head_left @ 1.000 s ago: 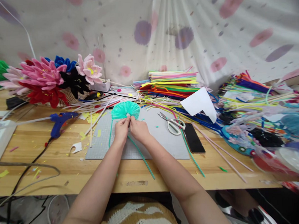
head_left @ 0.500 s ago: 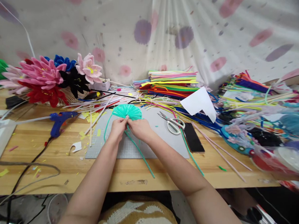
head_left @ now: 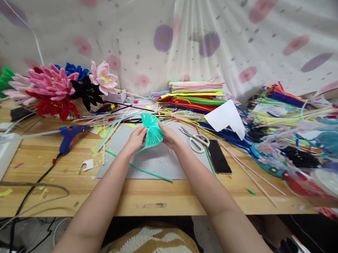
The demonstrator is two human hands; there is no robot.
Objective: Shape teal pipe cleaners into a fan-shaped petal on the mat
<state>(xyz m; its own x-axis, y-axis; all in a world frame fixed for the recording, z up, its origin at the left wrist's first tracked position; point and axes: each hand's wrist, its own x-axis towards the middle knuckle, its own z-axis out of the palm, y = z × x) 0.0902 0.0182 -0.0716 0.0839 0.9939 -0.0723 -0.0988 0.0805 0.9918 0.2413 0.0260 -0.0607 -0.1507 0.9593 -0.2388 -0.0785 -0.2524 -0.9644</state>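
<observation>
Flower-printed cloth (head_left: 187, 15) drapes behind a wooden counter (head_left: 155, 189) crowded with craft supplies, and at its middle the handling just shifts! Left grip (head_left: 136, 139): pinched closed on the gathered centre of a pleated green fan (head_left: 154, 135). Right hand (head_left: 170, 136): off that centre now, around to the fan's outer edge, thumb at the rim, other fingers mostly hidden, so from where I stand I can't tell how firmly it closes. Half a second ago both hands pinch the middle together, the fan spread away from the person; now it's swung round, its curve facing right. That leaves the left grip alone securing the gather, I'd judge, freeing the right to work on the pleats.

Fan's up above the grey mat (head_left: 158, 165); its green stem (head_left: 152, 174) now lies flatter across, the end near the mat's front edge. Scissors (head_left: 190, 135) rest untouched to the right, just beside a black phone (head_left: 220, 156). Far left, a blue glue gun (head_left: 69, 135) sits before fuzzy flowers (head_left: 51, 82).
</observation>
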